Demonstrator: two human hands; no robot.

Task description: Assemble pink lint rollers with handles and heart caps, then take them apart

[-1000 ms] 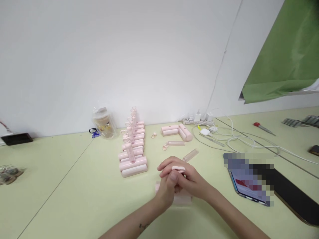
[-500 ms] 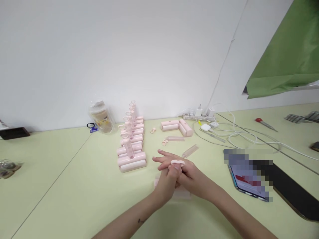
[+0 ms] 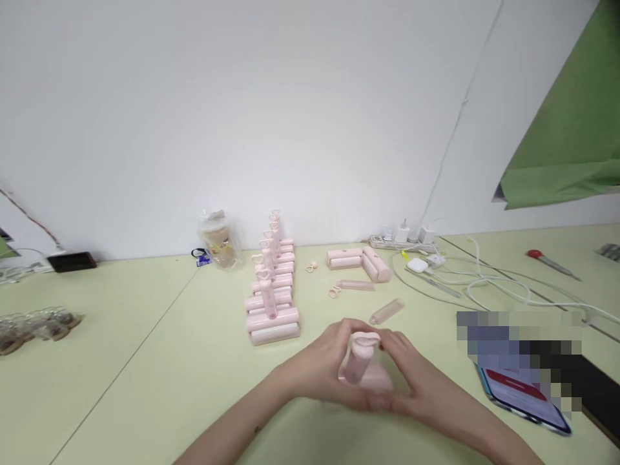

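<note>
My left hand and my right hand curve around a pink lint roller from both sides, thumbs low in front and fingers behind. Its clear pink handle stands up between them, topped by a heart-shaped loop; the fingers partly cover the roller head, which is blurred. Beyond the hands lies a loose clear tube. A second tube lies farther back beside a pink heart loop, with another loop piece behind it. Two roller heads without handles rest near the wall.
A row of similar lint rollers stands to the left. Behind it leans a bagged cup. At right are white cables, a power strip, a red-handled screwdriver and a phone. Clear-wrapped items lie far left.
My hands were pressed together over the heart loop; now they have parted and hold the roller from either side, its handle upright between them. The view has shifted left.
</note>
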